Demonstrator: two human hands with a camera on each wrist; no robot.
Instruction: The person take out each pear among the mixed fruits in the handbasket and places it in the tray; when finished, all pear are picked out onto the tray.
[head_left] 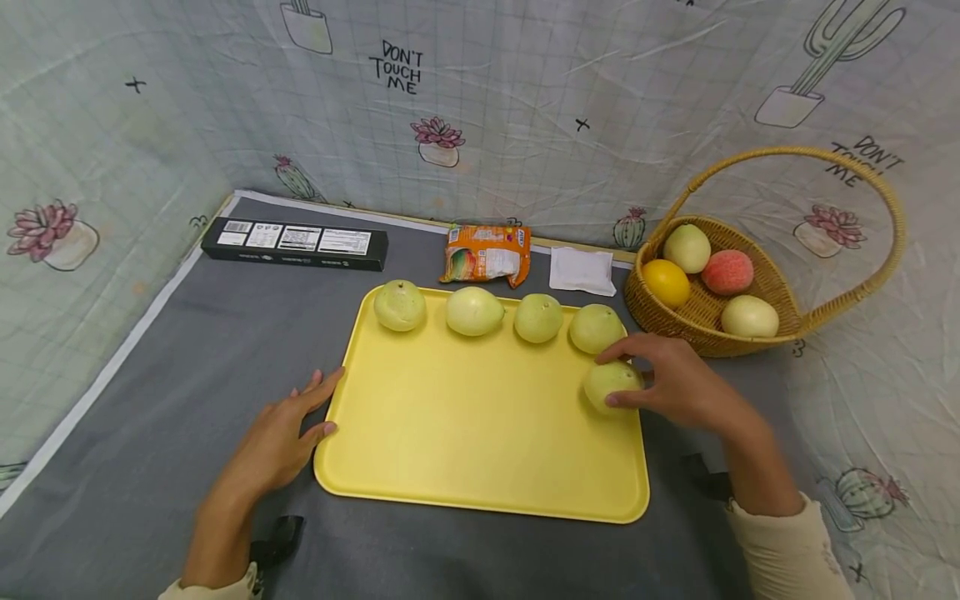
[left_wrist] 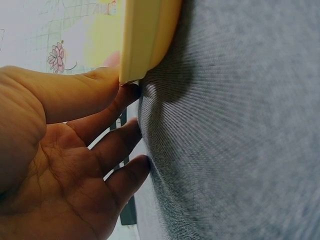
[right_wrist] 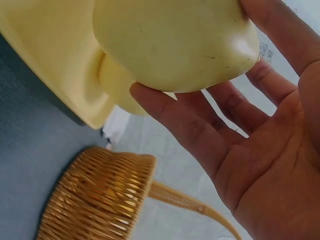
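On the right side of the yellow tray [head_left: 480,433], my right hand [head_left: 675,379] holds a pale green pear [head_left: 611,386] between thumb and fingers. The right wrist view shows this pear [right_wrist: 175,45] up close, a few dark marks on its skin, with the fingers [right_wrist: 172,117] around its side. Several similar pears [head_left: 537,318] stand in a row along the tray's far edge. My left hand [head_left: 273,442] rests at the tray's left edge, fingers spread. Seen from the left wrist, its thumb touches the tray rim [left_wrist: 137,45] and the other fingertips meet the grey cloth.
A wicker basket [head_left: 675,329] with a tall handle stands at the back right, holding several fruits, among them a yellow one [head_left: 665,283] and a red one [head_left: 727,272]. Behind the tray lie a black box [head_left: 296,242], an orange packet [head_left: 487,253] and a white packet [head_left: 582,270].
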